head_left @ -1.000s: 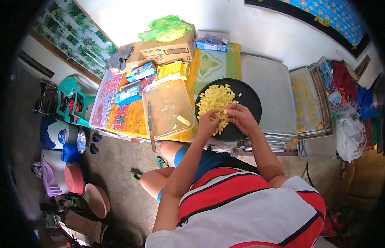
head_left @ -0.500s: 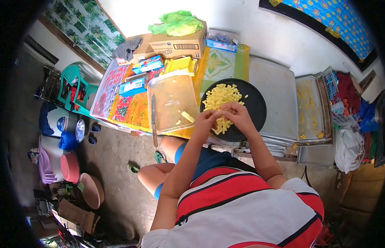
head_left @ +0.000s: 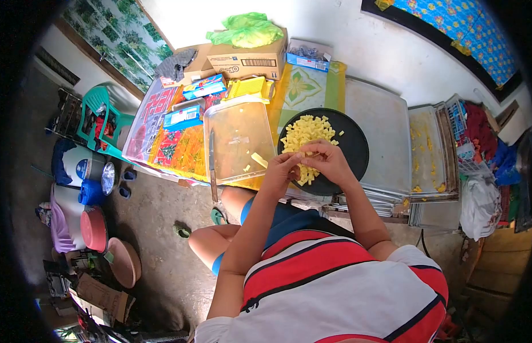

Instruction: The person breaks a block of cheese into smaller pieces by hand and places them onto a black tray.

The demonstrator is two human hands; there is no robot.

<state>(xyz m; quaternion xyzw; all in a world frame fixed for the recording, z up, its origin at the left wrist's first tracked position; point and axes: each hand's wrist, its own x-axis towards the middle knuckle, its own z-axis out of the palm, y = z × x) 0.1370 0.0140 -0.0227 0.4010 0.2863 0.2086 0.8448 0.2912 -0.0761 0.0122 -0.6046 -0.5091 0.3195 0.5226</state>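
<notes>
Both hands meet above the near left part of a round black tray, which holds a heap of small yellow cut pieces. My left hand is closed in a pinch at the tray's left edge. Its fingertips touch those of my right hand, which is also pinched, over the heap. Whatever lies between the fingers is too small to make out. Left of my left hand is a clear plastic tray with a few yellow strips in it. A knife lies along its left edge, its handle past the table edge.
Blue-and-white boxes, a yellow pack and a cardboard box with a green plastic bag stand behind the clear tray. To the right are stacked metal trays. A green chair stands at the left.
The hands stay pinched together over the black tray, with only slight finger movement. The camera view has shifted a little.
</notes>
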